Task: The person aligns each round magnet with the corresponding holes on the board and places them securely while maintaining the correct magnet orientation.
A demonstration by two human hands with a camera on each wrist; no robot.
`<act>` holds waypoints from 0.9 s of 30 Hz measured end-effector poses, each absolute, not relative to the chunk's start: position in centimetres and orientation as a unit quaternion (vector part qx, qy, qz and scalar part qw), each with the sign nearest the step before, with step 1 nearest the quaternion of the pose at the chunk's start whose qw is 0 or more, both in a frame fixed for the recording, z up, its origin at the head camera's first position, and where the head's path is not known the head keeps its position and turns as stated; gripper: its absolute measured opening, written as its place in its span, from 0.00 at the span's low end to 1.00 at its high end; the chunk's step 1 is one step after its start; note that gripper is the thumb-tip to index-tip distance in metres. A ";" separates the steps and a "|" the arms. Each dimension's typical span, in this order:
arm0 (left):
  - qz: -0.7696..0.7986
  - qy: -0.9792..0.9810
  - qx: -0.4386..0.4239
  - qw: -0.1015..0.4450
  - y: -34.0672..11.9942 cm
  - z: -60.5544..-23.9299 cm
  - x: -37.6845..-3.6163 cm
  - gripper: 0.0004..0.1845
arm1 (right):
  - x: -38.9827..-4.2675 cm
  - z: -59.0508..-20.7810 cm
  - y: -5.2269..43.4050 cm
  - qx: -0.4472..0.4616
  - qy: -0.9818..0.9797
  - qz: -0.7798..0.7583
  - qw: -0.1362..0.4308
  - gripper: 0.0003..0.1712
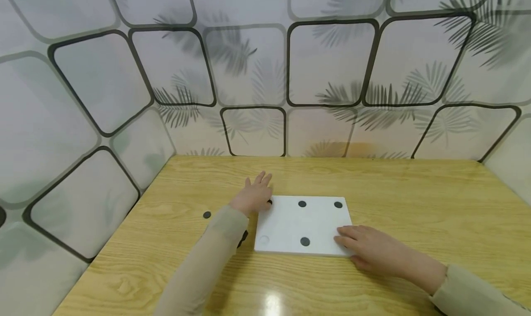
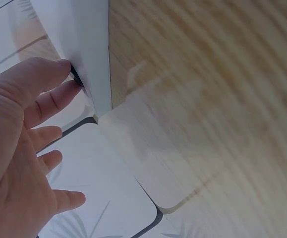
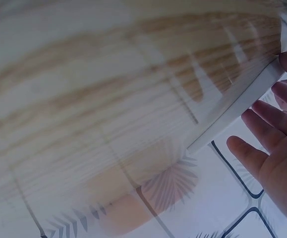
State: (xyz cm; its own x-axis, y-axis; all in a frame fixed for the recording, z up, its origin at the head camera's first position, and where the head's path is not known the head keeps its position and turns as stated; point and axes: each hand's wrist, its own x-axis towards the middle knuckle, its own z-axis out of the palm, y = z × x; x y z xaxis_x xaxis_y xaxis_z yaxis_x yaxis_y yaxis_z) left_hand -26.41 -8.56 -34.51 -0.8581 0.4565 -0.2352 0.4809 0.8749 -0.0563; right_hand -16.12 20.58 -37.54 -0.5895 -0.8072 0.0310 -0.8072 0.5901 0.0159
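A white rectangular board (image 1: 286, 224) lies on the table with several black discs on its top, among them one disc (image 1: 304, 241) by the near edge. Near its front left corner shows a faint round recess (image 1: 264, 239). My left hand (image 1: 255, 197) is over the far left corner, where thumb and forefinger pinch a black disc (image 2: 77, 76) at the board's surface; its other fingers stretch out. At the front right corner, my right hand (image 1: 373, 250) holds the board, fingers over the right edge and thumb at the near edge.
To the left of the board a loose black disc (image 1: 207, 214) lies on the wooden table (image 1: 166, 260). More black pieces (image 1: 244, 237) show beside the left sleeve, partly hidden by it. A patterned wall (image 1: 327, 62) borders the table at the back and left.
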 end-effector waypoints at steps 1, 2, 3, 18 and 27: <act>-0.056 0.962 0.244 0.107 -8.6 -34.5 -26.4 0.15 | -16.1 -37.5 20.6 0.452 -0.892 0.000 0.017 0.27; -0.056 0.962 0.245 0.107 -8.6 -34.5 -26.4 0.15 | -16.1 -37.6 20.6 0.452 -0.892 0.001 0.016 0.27; -0.056 0.962 0.246 0.106 -8.6 -34.6 -26.4 0.15 | -16.1 -37.6 20.6 0.452 -0.892 0.001 0.017 0.27; -0.058 0.963 0.247 0.090 -8.9 -34.9 -26.5 0.17 | -16.0 -37.5 20.5 0.454 -0.891 0.004 0.029 0.27; -0.067 0.962 0.252 0.084 -8.9 -35.0 -26.4 0.21 | -16.0 -37.6 20.6 0.455 -0.890 0.000 0.034 0.27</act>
State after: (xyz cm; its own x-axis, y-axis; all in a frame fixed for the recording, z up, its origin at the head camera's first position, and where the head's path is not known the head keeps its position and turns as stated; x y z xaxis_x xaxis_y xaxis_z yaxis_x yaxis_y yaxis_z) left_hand -26.43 -8.92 -35.02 -0.8591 0.4731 -0.1951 0.4956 0.8643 -0.0864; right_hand -15.98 20.56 -37.60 -0.5831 -0.8102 0.0607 -0.8101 0.5854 0.0314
